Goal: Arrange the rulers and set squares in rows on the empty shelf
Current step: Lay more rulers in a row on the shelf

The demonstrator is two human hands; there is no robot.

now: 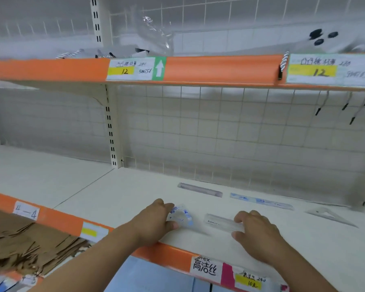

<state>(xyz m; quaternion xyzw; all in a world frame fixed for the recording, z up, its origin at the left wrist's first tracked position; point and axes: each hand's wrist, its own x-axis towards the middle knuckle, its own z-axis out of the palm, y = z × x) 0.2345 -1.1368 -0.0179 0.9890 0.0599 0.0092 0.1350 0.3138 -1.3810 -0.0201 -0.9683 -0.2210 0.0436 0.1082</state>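
White shelf [135,192] with orange front edge, backed by a wire grid panel [219,127]; upper shelf [219,68] bears handwritten price labels [131,68]. Left hand [154,222], near the front edge: grip closed on a clear packet with blue print [181,216], fingers above, thumb below; contents not discernible. Right hand [259,234]: grip pinching the right end of a clear ruler [219,223], which lies low over the shelf just right of the packet and apart from it. Back row, left to right: grey-tinted ruler [199,189], blue-printed ruler [261,201], clear set square [329,216], each flat and apart from its neighbours. Brown cardboard [19,245] lies on the lower level at left
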